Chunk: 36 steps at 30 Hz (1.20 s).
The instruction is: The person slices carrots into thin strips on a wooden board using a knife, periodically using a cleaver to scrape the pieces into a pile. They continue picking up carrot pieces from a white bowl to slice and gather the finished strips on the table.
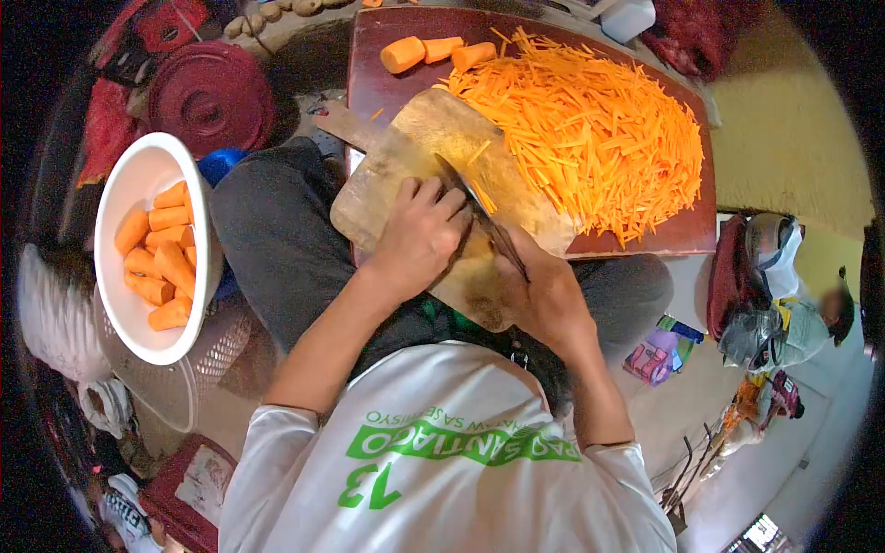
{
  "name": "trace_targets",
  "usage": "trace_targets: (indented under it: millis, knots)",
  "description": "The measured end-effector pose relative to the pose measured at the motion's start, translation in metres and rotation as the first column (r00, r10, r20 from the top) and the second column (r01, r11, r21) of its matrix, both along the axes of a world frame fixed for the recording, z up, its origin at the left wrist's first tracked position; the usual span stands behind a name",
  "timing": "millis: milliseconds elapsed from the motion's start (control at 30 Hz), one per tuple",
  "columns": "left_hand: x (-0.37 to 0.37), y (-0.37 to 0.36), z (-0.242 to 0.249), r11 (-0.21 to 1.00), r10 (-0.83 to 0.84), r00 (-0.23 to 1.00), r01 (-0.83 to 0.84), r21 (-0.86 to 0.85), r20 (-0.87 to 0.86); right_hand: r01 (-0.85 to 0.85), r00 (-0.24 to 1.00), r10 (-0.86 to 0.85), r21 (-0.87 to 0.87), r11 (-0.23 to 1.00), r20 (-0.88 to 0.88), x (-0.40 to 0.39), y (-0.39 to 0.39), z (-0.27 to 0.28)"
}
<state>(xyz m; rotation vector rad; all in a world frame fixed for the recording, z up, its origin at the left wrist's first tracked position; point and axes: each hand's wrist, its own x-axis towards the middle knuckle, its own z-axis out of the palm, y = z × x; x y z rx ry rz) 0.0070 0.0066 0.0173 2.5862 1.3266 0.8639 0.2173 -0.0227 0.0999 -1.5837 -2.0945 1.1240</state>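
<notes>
A wooden cutting board [387,189] lies slanted across my lap and the edge of a red-brown table. My right hand [544,290] is wrapped round a knife [499,235], whose dark blade points away from me over the board. Close to the blade's left side, my left hand [419,235] rests on the board with its fingers curled down. What lies under those fingers is hidden. A few thin carrot strips [485,197] lie just right of the blade. Beyond the board spreads a large heap of carrot strips [599,138].
Three peeled carrot pieces [403,55] sit at the far left of the table [369,28]. On my left, a white basin [109,249] holds several peeled carrots [171,263]. Behind it stands a dark red round lid [212,97]. Bags [774,332] hang or lie at the right.
</notes>
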Motion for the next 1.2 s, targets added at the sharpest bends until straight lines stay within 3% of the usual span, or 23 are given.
trace_targets:
  millis: [133, 233, 367, 433, 467, 533, 600, 700, 833, 967, 1167, 1200]
  knots:
    - [0.0, 0.001, 0.004, 1.0, 0.003, 1.0, -0.003, 0.011, -0.012, -0.021, 0.998, 0.023, 0.042, 0.999, -0.057, 0.001, 0.011, -0.008]
    - [-0.004, -0.001, 0.006, 1.0, 0.006, 1.0, -0.007, -0.017, -0.021, 0.042, 0.993, -0.046, -0.036, 0.998, -0.11, 0.004, 0.001, 0.011]
    - [-0.001, 0.001, 0.001, 1.0, 0.017, 1.0, -0.017, -0.014, -0.004, 0.011, 0.999, -0.01, 0.024, 1.0, -0.054, 0.004, -0.001, -0.004]
    - [-0.001, 0.0, -0.002, 0.99, 0.008, 1.0, -0.011, -0.139, -0.023, -0.039, 0.999, 0.038, 0.055, 0.998, 0.016, 0.007, 0.011, -0.014]
    - [-0.003, 0.001, -0.002, 0.98, 0.002, 0.999, -0.009, -0.198, -0.036, -0.022, 0.999, 0.027, 0.105, 0.994, -0.046, 0.009, 0.012, -0.017]
    - [-0.007, 0.004, -0.001, 0.995, 0.026, 0.999, -0.024, -0.099, 0.027, 0.004, 0.984, 0.031, 0.198, 0.98, -0.173, 0.009, 0.016, -0.021]
    - [-0.012, 0.004, -0.001, 0.995, 0.071, 0.996, -0.067, -0.073, 0.056, 0.11, 0.97, -0.105, 0.009, 0.994, -0.22, 0.011, 0.013, -0.009]
    - [-0.019, 0.009, 0.003, 0.988, 0.132, 0.989, -0.126, -0.086, 0.067, 0.197, 0.954, -0.222, -0.138, 0.971, -0.201, 0.016, 0.001, 0.003]
    - [-0.019, 0.015, 0.004, 0.984, 0.177, 0.971, -0.18, 0.002, 0.162, 0.157, 0.963, -0.187, -0.159, 0.975, -0.192, 0.021, -0.015, -0.004]
    - [-0.024, 0.016, 0.002, 0.967, 0.25, 0.942, -0.256, -0.006, 0.223, 0.06, 0.975, -0.061, -0.011, 0.998, -0.215, 0.027, -0.014, -0.012]
    - [-0.025, 0.016, 0.001, 0.973, 0.23, 0.965, -0.227, -0.039, 0.126, 0.121, 0.993, -0.12, 0.076, 0.99, -0.012, 0.064, 0.015, -0.007]
    - [-0.023, 0.015, 0.001, 0.975, 0.224, 0.967, -0.221, -0.036, 0.121, 0.098, 0.994, -0.084, 0.251, 0.963, -0.064, 0.068, 0.024, -0.013]
